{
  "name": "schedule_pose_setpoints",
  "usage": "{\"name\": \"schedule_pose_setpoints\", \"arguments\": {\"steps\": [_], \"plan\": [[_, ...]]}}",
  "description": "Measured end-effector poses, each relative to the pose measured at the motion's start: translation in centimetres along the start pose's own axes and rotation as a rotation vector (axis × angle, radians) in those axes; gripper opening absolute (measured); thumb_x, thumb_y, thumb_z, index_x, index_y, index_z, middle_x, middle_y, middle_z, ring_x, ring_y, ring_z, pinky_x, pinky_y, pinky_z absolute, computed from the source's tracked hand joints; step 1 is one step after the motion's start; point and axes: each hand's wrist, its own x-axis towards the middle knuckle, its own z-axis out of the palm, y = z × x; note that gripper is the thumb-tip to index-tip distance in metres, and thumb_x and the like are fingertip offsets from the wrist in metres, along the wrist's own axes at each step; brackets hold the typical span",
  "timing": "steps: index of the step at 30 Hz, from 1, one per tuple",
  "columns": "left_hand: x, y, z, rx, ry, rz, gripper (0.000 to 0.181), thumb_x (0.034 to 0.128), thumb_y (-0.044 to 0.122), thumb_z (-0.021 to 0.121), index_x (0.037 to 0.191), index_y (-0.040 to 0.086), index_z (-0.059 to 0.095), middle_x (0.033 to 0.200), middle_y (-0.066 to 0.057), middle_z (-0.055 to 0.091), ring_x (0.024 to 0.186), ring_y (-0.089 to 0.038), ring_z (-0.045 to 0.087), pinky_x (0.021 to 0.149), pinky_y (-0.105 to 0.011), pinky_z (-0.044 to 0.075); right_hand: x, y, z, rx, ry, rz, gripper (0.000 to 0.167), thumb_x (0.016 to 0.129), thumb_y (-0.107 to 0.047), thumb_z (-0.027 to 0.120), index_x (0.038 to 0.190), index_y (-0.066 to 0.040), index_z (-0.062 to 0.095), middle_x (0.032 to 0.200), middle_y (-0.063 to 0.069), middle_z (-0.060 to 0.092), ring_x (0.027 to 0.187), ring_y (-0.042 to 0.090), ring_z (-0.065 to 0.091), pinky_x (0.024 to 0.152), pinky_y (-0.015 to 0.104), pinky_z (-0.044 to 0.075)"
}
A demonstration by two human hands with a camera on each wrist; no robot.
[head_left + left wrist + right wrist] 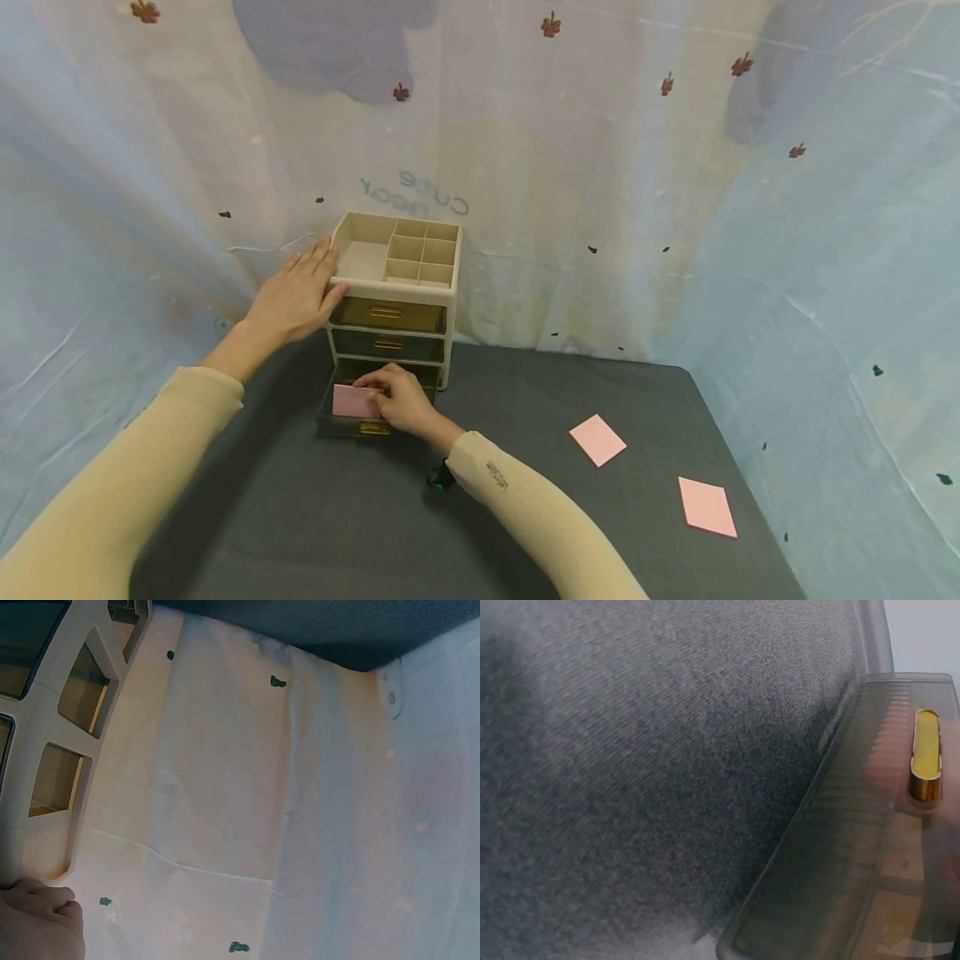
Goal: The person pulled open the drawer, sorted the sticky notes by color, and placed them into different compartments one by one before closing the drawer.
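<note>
A cream desktop organizer (pixel 393 290) with smoky see-through drawers stands near the back of the table, its bottom drawer (pixel 339 427) pulled out. My left hand (pixel 294 292) rests along the organizer's upper left edge, fingers extended; in the left wrist view part of that hand (pixel 41 919) lies at the organizer's corner. With thumb and fingers my right hand (pixel 405 403) pinches the right side of a pink sticky-note pad (pixel 352 402), tilted up inside the drawer. The right wrist view has the drawer front (pixel 817 877) with its gold handle (pixel 926 754); the fingers there are only dimly visible through it.
Two more pink sticky-note pads lie on the dark table, one nearer (pixel 597 440) and one farther right (pixel 708 507). The organizer's top has several open compartments (pixel 365 260). A patterned curtain (pixel 540 200) hangs behind and at both sides.
</note>
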Motion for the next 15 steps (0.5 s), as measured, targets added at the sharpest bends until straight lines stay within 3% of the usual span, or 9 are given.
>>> {"name": "schedule_pose_setpoints", "arguments": {"steps": [15], "plan": [[0.01, -0.10, 0.11, 0.003, 0.001, 0.008, 0.075, 0.1135, 0.048, 0.025, 0.164, -0.005, 0.012, 0.172, -0.023, 0.002, 0.159, -0.043, 0.009, 0.128, -0.058, 0.012, 0.85, -0.38, 0.36, 0.005, -0.133, 0.045, 0.025, 0.103, -0.010, 0.066, 0.125, -0.016, 0.076, 0.111, -0.001, 0.066, 0.099, 0.005, 0.064, 0.083, 0.016, 0.054]]}}
